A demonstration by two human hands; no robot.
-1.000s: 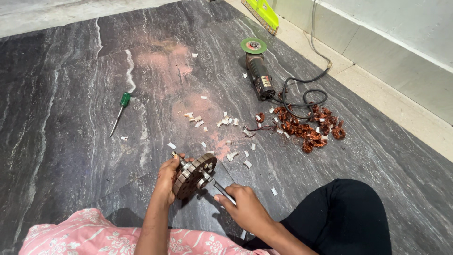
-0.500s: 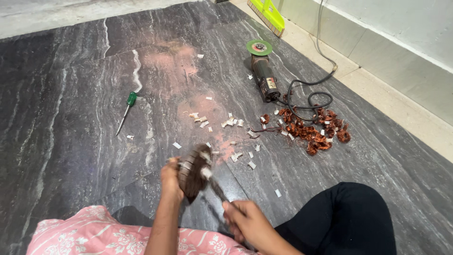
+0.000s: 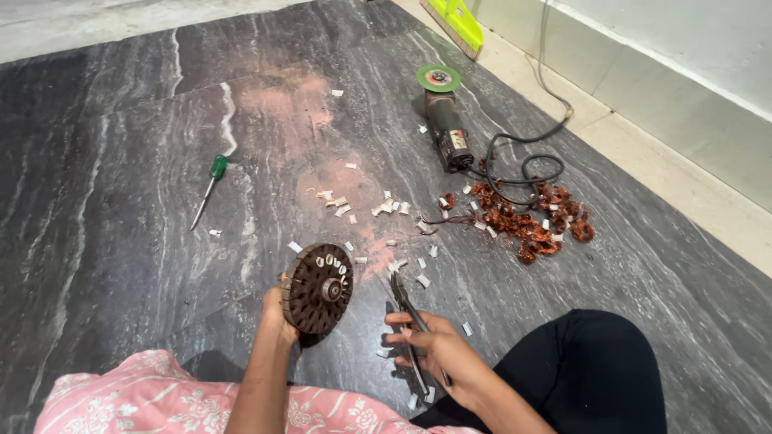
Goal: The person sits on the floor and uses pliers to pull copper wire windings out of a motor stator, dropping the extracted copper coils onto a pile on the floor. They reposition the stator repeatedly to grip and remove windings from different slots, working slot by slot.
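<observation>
Left hand (image 3: 276,315): I see it gripping the round dark slotted metal motor core (image 3: 318,288) by its rim, above the grey marble floor (image 3: 121,201) | right hand (image 3: 438,354): closed around slim metal pliers (image 3: 408,309) | handling: I judge the core heavy, rigid, sharp-slotted; rim hold safest.

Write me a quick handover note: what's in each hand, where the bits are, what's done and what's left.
Left hand: holds the round slotted motor core upright.
Right hand: grips pliers, tips pointing away.
Floor: white slot scraps scattered ahead, copper wire pile right, angle grinder beyond, green screwdriver left.
Done: copper is out.
Left: a few white pieces still sit in the core's slots.
</observation>
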